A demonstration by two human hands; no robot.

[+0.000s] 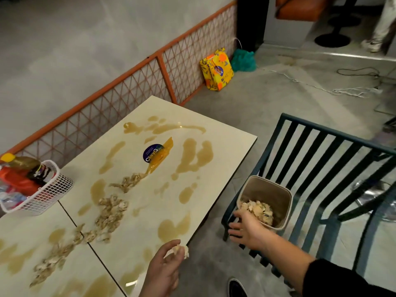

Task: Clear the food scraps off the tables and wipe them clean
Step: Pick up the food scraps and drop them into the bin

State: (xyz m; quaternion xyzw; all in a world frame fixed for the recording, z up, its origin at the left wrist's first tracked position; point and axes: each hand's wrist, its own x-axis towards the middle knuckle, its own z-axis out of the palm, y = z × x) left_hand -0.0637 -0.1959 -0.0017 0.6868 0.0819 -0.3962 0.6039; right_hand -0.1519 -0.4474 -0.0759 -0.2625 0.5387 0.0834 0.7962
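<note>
The left hand (166,269) is cut off at the wrist by the lower edge of the view. Its fingers are curled round a small pale clump of scraps (182,250), just off the near corner of the worktop (225,142); how much it holds is hidden inside the fist. The right hand (249,229), coming out of a dark sleeve (342,279), has its fingers spread and nearly straight with nothing visible in them. It lies at the near rim of a beige bin (278,189), and its thumb is hidden behind the hand. The bin's base is out of sight behind the hand, so what it stands on cannot be told; a dark slatted chair (321,133) is around it. Just beyond the right hand's knuckles, a heap of scraps (257,207) lies inside the bin.

The remaining food scraps (110,213) lie in a blurred trail on the worktop, ahead and to the left of the left hand, among brown spills (192,155). Far left of both hands, a white basket (53,189) is partly cut off by the frame.
</note>
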